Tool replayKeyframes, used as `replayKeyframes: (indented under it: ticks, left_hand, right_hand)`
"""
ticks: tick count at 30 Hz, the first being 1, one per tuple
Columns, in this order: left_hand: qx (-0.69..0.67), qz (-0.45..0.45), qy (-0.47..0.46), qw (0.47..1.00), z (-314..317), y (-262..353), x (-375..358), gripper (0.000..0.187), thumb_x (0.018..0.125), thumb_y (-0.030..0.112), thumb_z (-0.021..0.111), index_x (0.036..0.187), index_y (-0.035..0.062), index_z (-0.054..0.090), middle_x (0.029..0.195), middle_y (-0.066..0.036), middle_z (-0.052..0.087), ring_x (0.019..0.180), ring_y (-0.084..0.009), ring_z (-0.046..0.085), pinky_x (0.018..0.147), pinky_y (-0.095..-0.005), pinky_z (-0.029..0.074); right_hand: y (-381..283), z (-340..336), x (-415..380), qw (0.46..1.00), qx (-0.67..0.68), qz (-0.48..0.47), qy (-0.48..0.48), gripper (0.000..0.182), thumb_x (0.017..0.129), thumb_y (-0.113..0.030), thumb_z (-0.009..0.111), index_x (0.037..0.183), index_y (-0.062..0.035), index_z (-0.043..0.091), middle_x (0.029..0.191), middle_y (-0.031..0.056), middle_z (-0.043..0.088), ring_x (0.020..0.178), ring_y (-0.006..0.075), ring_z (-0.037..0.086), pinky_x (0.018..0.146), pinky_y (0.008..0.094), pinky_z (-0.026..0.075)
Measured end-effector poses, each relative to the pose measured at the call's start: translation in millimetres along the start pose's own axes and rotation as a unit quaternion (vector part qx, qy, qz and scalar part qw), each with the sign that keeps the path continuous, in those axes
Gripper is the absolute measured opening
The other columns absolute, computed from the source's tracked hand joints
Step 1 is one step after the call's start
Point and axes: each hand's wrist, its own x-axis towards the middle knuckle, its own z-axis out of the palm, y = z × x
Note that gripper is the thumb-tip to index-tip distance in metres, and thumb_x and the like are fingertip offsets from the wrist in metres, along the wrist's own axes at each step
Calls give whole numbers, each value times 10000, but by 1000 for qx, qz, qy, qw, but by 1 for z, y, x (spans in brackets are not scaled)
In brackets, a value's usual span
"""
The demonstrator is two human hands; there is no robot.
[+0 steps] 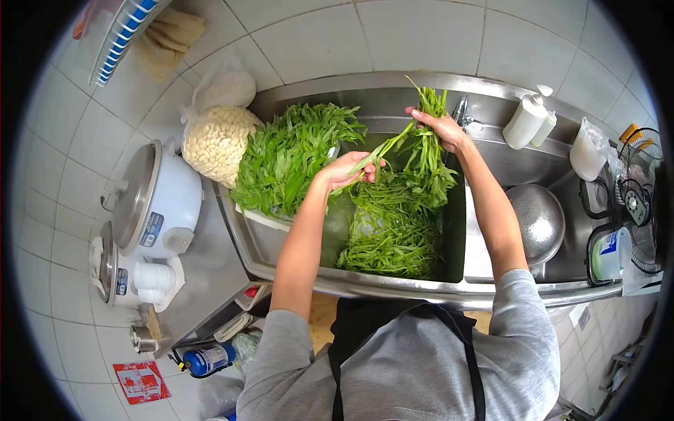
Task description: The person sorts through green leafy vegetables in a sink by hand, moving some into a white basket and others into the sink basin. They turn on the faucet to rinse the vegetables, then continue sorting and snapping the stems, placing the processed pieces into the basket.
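Upright over the sink basin, a bunch of long-stemmed leafy greens [425, 158] hangs from my right hand [442, 129], whose fingers are wrapped round the stems. My left hand [354, 168] is closed on a few stems that slant up towards that bunch. Below both hands, more loose greens [393, 242] lie in the sink basin [453, 245], which seems to hold water. To the left, a heap of leafy greens [291, 154] fills a white tray [263, 218] on the sink's left side.
A bag of pale beans or nuts [221, 144] leans by the heap. Large lidded cookers [165, 203] stand further left. On the right are a metal colander [537, 223], pump bottles [525, 121], a tap [461, 112] and a black fan [637, 203]. A blue cylinder [208, 358] sits below left.
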Motion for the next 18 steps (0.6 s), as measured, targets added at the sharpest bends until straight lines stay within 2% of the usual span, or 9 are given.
replayKeyframes:
  ticks: [2, 6, 9, 10, 11, 12, 15, 16, 18]
  left_hand:
    - [-85, -5, -36, 996, 0, -2, 1, 399, 861, 299, 554, 1069, -37, 498, 669, 24, 496, 637, -108, 512, 614, -223, 438]
    - [-93, -11, -44, 995, -2, -3, -2, 387, 874, 289, 535, 1094, -26, 493, 742, -23, 553, 698, -129, 543, 669, -240, 460]
    - [-30, 2, 14, 999, -6, -5, -4, 340, 891, 263, 511, 1085, -17, 514, 837, -72, 593, 782, -137, 564, 738, -247, 462]
    - [122, 51, 146, 980, -15, -11, -1, 304, 895, 237, 502, 1069, -10, 533, 877, -86, 602, 814, -134, 564, 762, -247, 456]
    - [267, 97, 272, 919, -24, -18, 2, 271, 898, 212, 492, 1052, -4, 552, 918, -100, 610, 845, -130, 565, 787, -246, 450]
    - [270, 159, 353, 882, -20, -14, 1, 221, 895, 167, 486, 1006, -1, 580, 911, -81, 618, 804, -113, 569, 760, -239, 455]
    - [281, 176, 379, 864, -5, 0, -4, 198, 881, 152, 510, 993, 8, 588, 881, -64, 627, 749, -117, 577, 710, -242, 470]
    - [262, 199, 343, 880, 1, -1, 1, 178, 860, 148, 542, 964, 15, 599, 845, -47, 629, 709, -120, 581, 662, -240, 474]
    - [345, 162, 298, 875, 12, -7, 8, 187, 822, 164, 581, 917, 7, 614, 815, -77, 629, 702, -143, 590, 657, -270, 477]
  right_hand:
    - [-2, 5, 6, 1000, -6, -16, 11, 320, 717, -312, 732, 831, -48, 593, 714, -11, 517, 606, 73, 471, 545, 235, 428]
    - [-9, 9, 11, 997, -63, -31, 14, 279, 710, -270, 741, 769, -41, 594, 685, -1, 544, 607, 83, 495, 543, 242, 437]
    - [-12, 9, 15, 992, -110, -39, 38, 283, 703, -264, 743, 747, -24, 600, 676, 26, 574, 586, 100, 520, 513, 260, 447]
    - [-14, 7, 16, 989, -140, -15, 46, 284, 701, -259, 743, 737, -15, 603, 667, 33, 577, 569, 103, 519, 501, 264, 450]
    - [-15, 5, 17, 984, -171, 10, 55, 285, 700, -254, 742, 727, -6, 606, 658, 41, 579, 551, 105, 518, 489, 269, 452]
    - [-15, 5, 18, 983, -174, 6, 60, 290, 701, -241, 738, 707, 16, 604, 644, 59, 586, 513, 115, 523, 464, 277, 458]
    - [-19, 4, 16, 985, -146, 49, 74, 293, 699, -229, 739, 705, 28, 598, 640, 67, 590, 498, 119, 530, 455, 280, 463]
    - [-19, 3, 18, 984, -147, 52, 81, 285, 705, -215, 735, 721, 33, 595, 640, 72, 595, 491, 131, 548, 446, 282, 473]
    - [-19, 4, 18, 986, -131, 64, 78, 282, 708, -210, 732, 733, 34, 594, 640, 75, 596, 497, 137, 556, 447, 285, 479]
